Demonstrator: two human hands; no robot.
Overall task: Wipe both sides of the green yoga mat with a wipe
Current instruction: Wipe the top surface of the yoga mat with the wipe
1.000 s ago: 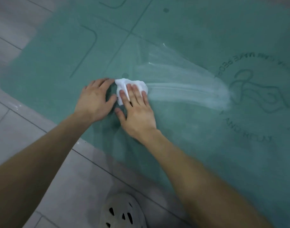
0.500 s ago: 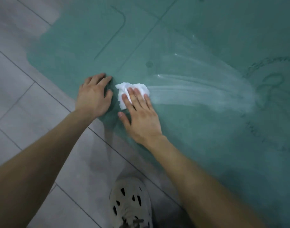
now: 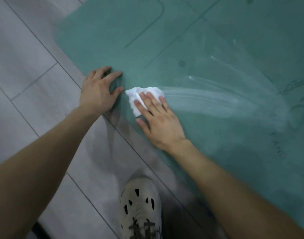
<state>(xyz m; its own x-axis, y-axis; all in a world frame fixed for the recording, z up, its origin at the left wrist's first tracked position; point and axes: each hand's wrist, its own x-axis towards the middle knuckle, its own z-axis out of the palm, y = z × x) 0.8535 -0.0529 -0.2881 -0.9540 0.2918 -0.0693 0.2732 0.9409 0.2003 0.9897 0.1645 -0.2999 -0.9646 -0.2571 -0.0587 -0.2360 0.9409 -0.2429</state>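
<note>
On the near edge of the mat [image 3: 208,40], which lies flat on the grey floor [image 3: 27,69], my right hand [image 3: 158,121] presses the crumpled white wipe [image 3: 141,94] down with flat, spread fingers. Just left, my left hand [image 3: 97,92] rests open over the mat's edge. Wet streaks [image 3: 216,99] trail right from the wipe; my shoe [image 3: 140,207] stands nearer.

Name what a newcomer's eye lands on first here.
The white wipe stands out against the green yoga mat, pressed flat under the right hand near the mat's edge. A pale wet streak fans off to its right. The left hand braces at the mat's edge, and a perforated shoe sits on the grey floor below.
</note>
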